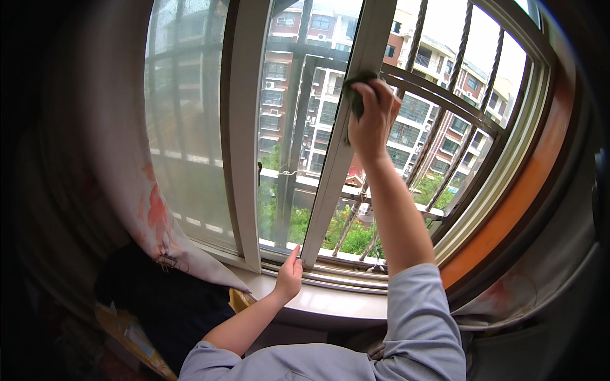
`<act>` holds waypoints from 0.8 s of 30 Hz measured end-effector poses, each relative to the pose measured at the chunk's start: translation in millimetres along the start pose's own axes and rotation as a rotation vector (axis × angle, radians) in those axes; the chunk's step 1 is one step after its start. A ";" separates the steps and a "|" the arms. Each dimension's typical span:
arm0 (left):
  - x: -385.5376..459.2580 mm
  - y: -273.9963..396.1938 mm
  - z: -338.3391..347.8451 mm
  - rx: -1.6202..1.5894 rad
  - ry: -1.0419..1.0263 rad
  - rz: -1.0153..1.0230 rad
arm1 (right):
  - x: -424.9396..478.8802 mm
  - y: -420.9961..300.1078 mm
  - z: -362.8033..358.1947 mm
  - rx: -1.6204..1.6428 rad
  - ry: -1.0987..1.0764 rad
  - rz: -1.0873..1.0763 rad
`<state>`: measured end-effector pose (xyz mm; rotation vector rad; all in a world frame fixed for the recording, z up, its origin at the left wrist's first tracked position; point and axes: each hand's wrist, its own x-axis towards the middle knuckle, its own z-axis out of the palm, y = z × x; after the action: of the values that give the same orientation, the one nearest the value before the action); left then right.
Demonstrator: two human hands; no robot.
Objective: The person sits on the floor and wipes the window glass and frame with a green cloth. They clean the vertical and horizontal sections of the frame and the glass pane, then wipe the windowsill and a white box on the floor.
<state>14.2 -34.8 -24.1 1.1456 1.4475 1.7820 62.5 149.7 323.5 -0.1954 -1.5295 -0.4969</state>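
Note:
My right hand (pixel 374 112) is raised to the upright frame (pixel 329 190) of a sliding window sash and presses a dark green cloth (pixel 360 93) against it, fingers curled over the cloth. Lower down, my left hand (pixel 289 276) rests near the bottom corner of the same sash, fingers together and pointing up, with no object visible in it. Its palm side faces the frame; whether it touches is hard to tell. The glass pane (pixel 305 119) lies left of the upright. Part of the cloth is hidden behind my right fingers.
Beyond the open right part stand twisted metal security bars (pixel 438 119). The window track and white sill (pixel 343 302) run below. A pale curtain with red flowers (pixel 155 209) hangs at left, with dark fabric (pixel 167 305) beneath it. An orange strip (pixel 529 185) curves along the right.

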 end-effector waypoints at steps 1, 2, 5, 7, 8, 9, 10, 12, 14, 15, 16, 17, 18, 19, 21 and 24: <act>-8.3 -5.1 -5.5 -0.039 -0.004 -0.021 | -28.7 -6.7 -2.3 -0.023 0.007 0.046; -14.2 -9.3 -8.7 -0.051 -0.031 -0.049 | -75.6 -7.4 -4.9 -0.059 -0.046 0.027; -41.1 -7.7 -24.3 -0.077 -0.084 -0.075 | -174.4 -26.1 -30.2 -0.050 -0.240 0.033; -57.9 -18.1 -39.5 -0.108 -0.074 -0.096 | -131.4 -26.8 -21.4 -0.125 -0.211 0.044; -63.5 -14.6 -47.3 -0.109 -0.084 -0.108 | -97.4 -10.6 -2.2 -0.076 -0.127 0.044; -66.1 -9.6 -53.2 -0.130 -0.066 -0.119 | -44.4 -3.1 13.7 -0.115 -0.058 0.068; -64.1 -0.7 -54.8 -0.121 -0.056 -0.097 | 14.3 6.3 21.4 -0.118 0.021 0.045; -61.3 14.3 -50.1 -0.186 -0.067 -0.077 | 111.9 39.0 26.9 -0.192 0.044 0.042; -61.7 24.0 -43.6 -0.240 -0.098 -0.085 | 165.7 52.9 18.0 -0.141 0.119 0.071; -58.9 27.9 -43.9 -0.265 -0.091 -0.077 | 162.8 42.9 16.9 -0.182 0.155 0.084; -61.2 25.9 -44.4 -0.302 -0.073 -0.073 | 147.7 41.5 17.2 -0.177 0.147 0.094; -65.5 27.8 -47.4 -0.288 -0.057 -0.041 | 112.9 44.9 20.6 -0.175 0.128 0.118; -74.8 30.0 -57.1 -0.264 -0.035 -0.079 | 64.4 32.6 22.4 -0.253 0.073 0.062; -82.8 28.3 -68.8 -0.240 -0.009 -0.099 | 20.2 11.6 19.0 -0.234 0.042 -0.032; -95.5 13.2 -82.6 -0.275 0.020 -0.094 | -39.5 -2.2 8.8 -0.167 -0.002 -0.058; -98.0 10.1 -92.7 -0.289 0.078 -0.162 | 19.5 -3.8 15.5 -0.227 0.004 0.020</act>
<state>-20.0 -164.1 -44.6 0.7983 1.2369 1.8642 46.2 149.3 342.7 -0.3852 -1.4648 -0.6544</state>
